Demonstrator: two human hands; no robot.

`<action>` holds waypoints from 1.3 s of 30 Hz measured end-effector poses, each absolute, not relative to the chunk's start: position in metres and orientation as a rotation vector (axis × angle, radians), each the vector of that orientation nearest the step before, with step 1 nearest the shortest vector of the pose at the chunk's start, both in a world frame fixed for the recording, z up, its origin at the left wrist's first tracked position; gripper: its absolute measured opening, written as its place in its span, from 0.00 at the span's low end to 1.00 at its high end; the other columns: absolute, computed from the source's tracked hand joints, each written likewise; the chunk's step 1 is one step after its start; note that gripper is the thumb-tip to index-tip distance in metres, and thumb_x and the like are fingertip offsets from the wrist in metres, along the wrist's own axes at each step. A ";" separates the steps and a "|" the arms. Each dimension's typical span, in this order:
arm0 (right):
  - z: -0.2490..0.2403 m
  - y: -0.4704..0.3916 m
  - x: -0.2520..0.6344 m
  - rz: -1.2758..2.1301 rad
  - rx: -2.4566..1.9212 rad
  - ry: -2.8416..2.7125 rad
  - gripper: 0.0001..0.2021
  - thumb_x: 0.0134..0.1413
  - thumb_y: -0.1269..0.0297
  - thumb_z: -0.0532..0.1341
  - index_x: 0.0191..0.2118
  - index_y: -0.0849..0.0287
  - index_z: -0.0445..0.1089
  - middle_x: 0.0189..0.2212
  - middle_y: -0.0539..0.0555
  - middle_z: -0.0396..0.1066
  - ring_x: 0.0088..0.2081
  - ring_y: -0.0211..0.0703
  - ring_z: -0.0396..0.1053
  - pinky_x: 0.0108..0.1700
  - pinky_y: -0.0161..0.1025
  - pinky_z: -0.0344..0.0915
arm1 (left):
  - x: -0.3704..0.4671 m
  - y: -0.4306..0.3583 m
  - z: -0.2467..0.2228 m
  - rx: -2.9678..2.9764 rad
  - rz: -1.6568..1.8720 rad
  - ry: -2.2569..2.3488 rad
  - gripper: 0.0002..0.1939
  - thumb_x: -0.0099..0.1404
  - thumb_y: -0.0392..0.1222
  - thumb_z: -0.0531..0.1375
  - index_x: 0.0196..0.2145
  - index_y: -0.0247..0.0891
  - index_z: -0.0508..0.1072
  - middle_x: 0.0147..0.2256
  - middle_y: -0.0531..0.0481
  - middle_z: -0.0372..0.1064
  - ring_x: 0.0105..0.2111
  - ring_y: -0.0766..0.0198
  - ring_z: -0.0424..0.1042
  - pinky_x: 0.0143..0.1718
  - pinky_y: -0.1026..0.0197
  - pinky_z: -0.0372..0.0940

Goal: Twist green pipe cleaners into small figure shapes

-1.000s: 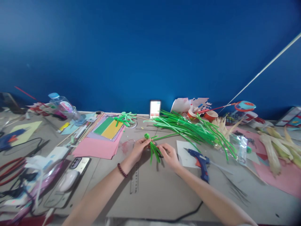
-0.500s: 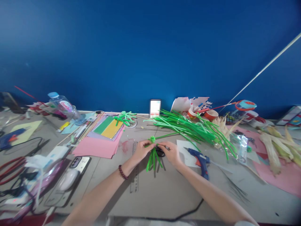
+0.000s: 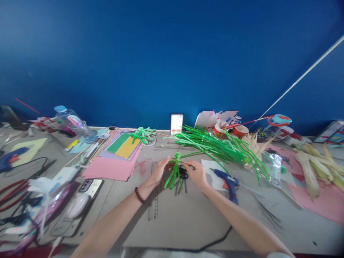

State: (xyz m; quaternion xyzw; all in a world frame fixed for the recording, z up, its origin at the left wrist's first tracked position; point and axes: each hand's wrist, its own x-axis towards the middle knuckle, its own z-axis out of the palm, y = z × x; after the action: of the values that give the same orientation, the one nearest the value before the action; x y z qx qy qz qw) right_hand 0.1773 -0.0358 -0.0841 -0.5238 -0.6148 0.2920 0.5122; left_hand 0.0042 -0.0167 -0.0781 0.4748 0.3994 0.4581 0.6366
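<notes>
Has just eased the left hand [image 3: 159,172] partly open, well left of the blue glue gun [image 3: 229,182], with contact hard to tell; pinches the green pipe-cleaner bundle [image 3: 177,156], nearer left of the gun, at its side in the right hand [image 3: 196,173]; apparently leaves support mostly there. Unlike earlier, shows straighter left fingers, no longer pinching close.

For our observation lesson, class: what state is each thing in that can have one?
Held green bundle: strands splayed
Right hand: pinching bundle
Green pipe cleaners: loose, heaped
Bottle: capped, tilted
Pink paper: stacked flat
Phone: camera side up
Right glue gun: on its side
</notes>
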 end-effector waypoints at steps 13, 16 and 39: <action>-0.084 -0.034 0.166 1.004 -0.971 -1.436 0.13 0.52 0.59 0.61 0.44 0.54 0.71 0.39 0.55 0.73 0.38 0.44 0.71 0.41 0.41 0.69 | 0.012 -0.020 -0.086 0.909 1.036 0.787 0.15 0.52 0.50 0.65 0.32 0.36 0.77 0.30 0.45 0.74 0.31 0.58 0.73 0.32 0.57 0.65; -0.079 -0.033 0.166 0.849 -0.960 -1.482 0.07 0.52 0.61 0.61 0.35 0.55 0.74 0.36 0.55 0.73 0.40 0.44 0.70 0.42 0.41 0.68 | 0.014 -0.020 -0.083 0.970 1.026 0.813 0.12 0.52 0.46 0.65 0.31 0.34 0.75 0.27 0.47 0.72 0.27 0.63 0.70 0.29 0.61 0.63; -0.070 -0.043 0.167 0.538 -1.122 -1.458 0.05 0.55 0.65 0.58 0.35 0.57 0.70 0.31 0.53 0.71 0.34 0.42 0.68 0.39 0.39 0.65 | 0.014 -0.024 -0.066 0.704 1.074 0.814 0.14 0.48 0.44 0.69 0.29 0.33 0.72 0.25 0.49 0.74 0.24 0.67 0.71 0.29 0.66 0.63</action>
State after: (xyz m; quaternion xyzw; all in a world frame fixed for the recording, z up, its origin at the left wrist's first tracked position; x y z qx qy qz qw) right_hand 0.1670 -0.0429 -0.0698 -0.4789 -0.6223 0.2296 0.5750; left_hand 0.0137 -0.0237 -0.0664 0.3189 0.3688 0.4869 0.7247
